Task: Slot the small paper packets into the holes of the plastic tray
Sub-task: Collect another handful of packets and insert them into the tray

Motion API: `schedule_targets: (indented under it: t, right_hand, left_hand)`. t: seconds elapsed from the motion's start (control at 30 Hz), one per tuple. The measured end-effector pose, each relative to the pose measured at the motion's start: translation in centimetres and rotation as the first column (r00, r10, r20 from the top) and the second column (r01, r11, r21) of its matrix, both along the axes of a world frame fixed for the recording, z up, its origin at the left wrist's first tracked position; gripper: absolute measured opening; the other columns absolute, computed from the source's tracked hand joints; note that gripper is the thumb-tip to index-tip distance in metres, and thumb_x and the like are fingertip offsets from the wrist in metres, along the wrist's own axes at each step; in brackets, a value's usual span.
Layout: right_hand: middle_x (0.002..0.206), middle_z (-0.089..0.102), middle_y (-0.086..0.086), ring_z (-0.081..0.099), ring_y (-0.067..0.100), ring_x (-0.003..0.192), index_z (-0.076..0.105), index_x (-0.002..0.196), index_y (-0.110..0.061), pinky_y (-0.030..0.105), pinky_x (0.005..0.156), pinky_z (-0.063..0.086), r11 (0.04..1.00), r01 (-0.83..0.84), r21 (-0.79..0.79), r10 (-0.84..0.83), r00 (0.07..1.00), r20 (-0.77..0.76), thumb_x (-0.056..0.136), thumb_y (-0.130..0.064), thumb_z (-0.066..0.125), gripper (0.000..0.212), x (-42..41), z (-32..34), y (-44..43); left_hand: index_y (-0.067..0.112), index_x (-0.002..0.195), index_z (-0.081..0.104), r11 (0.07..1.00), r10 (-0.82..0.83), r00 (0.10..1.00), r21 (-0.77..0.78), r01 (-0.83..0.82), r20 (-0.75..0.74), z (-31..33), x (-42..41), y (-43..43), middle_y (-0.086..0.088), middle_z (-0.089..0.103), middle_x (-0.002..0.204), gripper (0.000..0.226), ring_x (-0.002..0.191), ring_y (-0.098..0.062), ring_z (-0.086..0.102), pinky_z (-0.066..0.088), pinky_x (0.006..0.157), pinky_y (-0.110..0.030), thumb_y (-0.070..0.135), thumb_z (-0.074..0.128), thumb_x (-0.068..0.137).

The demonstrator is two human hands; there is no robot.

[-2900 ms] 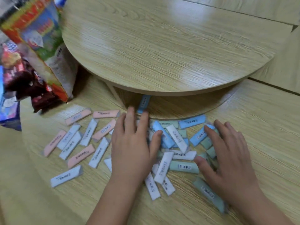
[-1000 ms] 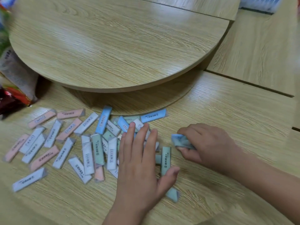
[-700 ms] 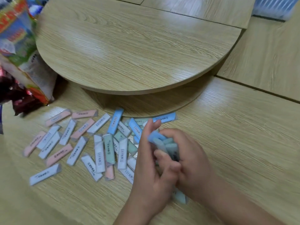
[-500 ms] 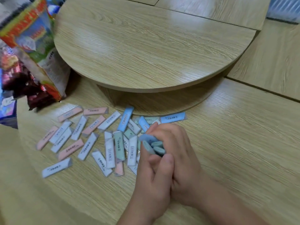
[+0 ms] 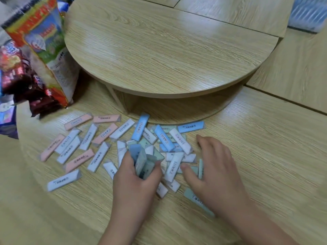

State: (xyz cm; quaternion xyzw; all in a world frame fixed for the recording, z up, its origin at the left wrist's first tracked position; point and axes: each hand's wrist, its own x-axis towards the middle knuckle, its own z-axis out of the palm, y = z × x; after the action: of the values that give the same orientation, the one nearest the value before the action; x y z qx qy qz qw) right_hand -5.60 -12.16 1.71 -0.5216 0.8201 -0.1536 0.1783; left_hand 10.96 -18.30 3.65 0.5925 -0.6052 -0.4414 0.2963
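Several small paper packets (image 5: 99, 144), pink, white, blue and pale green, lie scattered on the wooden floor in front of a low round table. My left hand (image 5: 134, 184) grips a bunch of green and blue packets (image 5: 143, 161), held upright just above the pile. My right hand (image 5: 215, 172) lies flat with spread fingers over the packets at the right of the pile, a green packet (image 5: 191, 195) partly under its palm. A blue plastic object (image 5: 307, 13) shows at the top right corner, blurred; I cannot tell whether it is the tray.
The low round wooden table (image 5: 159, 50) stands just behind the pile, its rim overhanging the floor. Colourful snack bags (image 5: 40, 38) stand at the left. Bare wooden floor (image 5: 265, 147) stretches to the right and in front.
My hands came apart: the bunch of packets stayed in my left hand, and my right hand moved right and down onto the packets on the floor with its fingers spread.
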Motion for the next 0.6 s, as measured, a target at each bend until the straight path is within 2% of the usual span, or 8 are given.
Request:
schedule_targets:
  t: [0.1, 0.2, 0.27, 0.33, 0.4, 0.47, 0.53, 0.6]
  right_hand:
    - [0.145, 0.036, 0.0, 0.033, 0.021, 0.133, 0.023, 0.153, -0.022, 0.041, 0.109, 0.035, 1.0, -0.024, 0.005, 0.024, 0.999, -0.047, 0.072, -0.085, 0.035, 0.103, 2.4, 0.2, -1.9]
    - [0.152, 0.03, 0.01, 0.028, 0.028, 0.139, 0.013, 0.157, -0.024, 0.045, 0.112, 0.027, 0.997, -0.025, 0.073, 0.032, 0.994, -0.105, 0.063, -0.092, 0.03, 0.118, 4.5, 0.2, -4.0]
    - [0.153, 0.031, 0.015, 0.029, 0.034, 0.14, 0.018, 0.157, -0.022, 0.049, 0.112, 0.028, 0.996, -0.017, 0.093, 0.031, 0.989, -0.144, 0.061, -0.095, 0.03, 0.12, 5.4, -0.1, -5.0]
    - [0.153, 0.033, 0.019, 0.03, 0.038, 0.141, 0.025, 0.155, -0.021, 0.052, 0.111, 0.03, 0.994, -0.033, 0.103, 0.049, 0.985, -0.163, 0.062, -0.096, 0.033, 0.12, 6.0, -0.6, -5.4]
    - [0.157, 0.029, 0.018, 0.023, 0.038, 0.146, 0.025, 0.155, -0.023, 0.054, 0.115, 0.025, 0.992, -0.077, 0.101, 0.094, 0.981, -0.172, 0.061, -0.099, 0.029, 0.121, 5.8, -0.7, -5.5]
    - [0.163, 0.015, 0.014, 0.008, 0.034, 0.151, 0.015, 0.157, -0.029, 0.051, 0.12, 0.015, 0.983, -0.151, 0.104, 0.166, 0.973, -0.16, 0.059, -0.102, 0.027, 0.123, 5.0, -0.4, -5.1]
    - [0.165, -0.003, 0.008, -0.008, 0.029, 0.152, -0.001, 0.157, -0.034, 0.045, 0.122, 0.003, 0.962, -0.227, 0.154, 0.246, 0.962, -0.115, 0.058, -0.101, 0.033, 0.125, 4.0, -0.2, -4.7]
    - [0.166, -0.006, 0.007, -0.011, 0.03, 0.152, -0.002, 0.157, -0.035, 0.045, 0.122, 0.001, 0.94, -0.287, 0.186, 0.314, 0.94, -0.136, 0.058, -0.098, 0.039, 0.125, 3.8, -0.4, -4.5]
  left_hand:
    - [0.026, 0.078, 0.059, 0.998, 0.061, 0.995, -0.024, -0.059, 0.079, -0.3, 0.6, -0.3, 0.025, 0.066, 0.074, 0.019, 0.065, 0.003, 0.062, 0.043, 0.053, -0.009, 0.02, 0.077, 0.081]
    - [0.024, 0.075, 0.06, 0.991, 0.125, 0.978, -0.067, -0.116, 0.165, -0.4, 1.7, -0.7, 0.015, 0.066, 0.073, 0.015, 0.068, -0.007, 0.061, 0.044, 0.053, -0.02, 0.026, 0.073, 0.081]
    - [0.021, 0.075, 0.061, 0.987, 0.151, 0.964, -0.092, -0.133, 0.219, -0.6, 2.7, -1.1, 0.003, 0.064, 0.066, 0.014, 0.065, -0.014, 0.059, 0.049, 0.059, -0.034, 0.032, 0.069, 0.081]
    - [0.017, 0.074, 0.061, 0.983, 0.166, 0.949, -0.118, -0.139, 0.267, -0.8, 3.7, -1.4, -0.001, 0.061, 0.062, 0.021, 0.065, -0.018, 0.059, 0.051, 0.063, -0.041, 0.037, 0.065, 0.08]
    - [0.016, 0.072, 0.06, 0.982, 0.166, 0.943, -0.133, -0.132, 0.289, -1.0, 4.5, -1.6, 0.0, 0.06, 0.064, 0.025, 0.066, -0.02, 0.058, 0.05, 0.063, -0.042, 0.041, 0.062, 0.077]
    - [0.017, 0.07, 0.057, 0.983, 0.152, 0.941, -0.15, -0.11, 0.301, -1.2, 5.0, -1.5, 0.001, 0.057, 0.065, 0.025, 0.066, -0.017, 0.055, 0.048, 0.06, -0.041, 0.041, 0.06, 0.076]
    - [0.018, 0.069, 0.055, 0.984, 0.137, 0.946, -0.154, -0.094, 0.295, -1.5, 5.2, -1.4, 0.002, 0.054, 0.067, 0.023, 0.065, -0.014, 0.053, 0.044, 0.057, -0.037, 0.04, 0.06, 0.076]
    - [0.02, 0.068, 0.052, 0.984, 0.115, 0.952, -0.165, -0.07, 0.285, -1.9, 5.3, -1.4, 0.002, 0.051, 0.068, 0.022, 0.066, -0.011, 0.051, 0.04, 0.054, -0.032, 0.038, 0.061, 0.077]
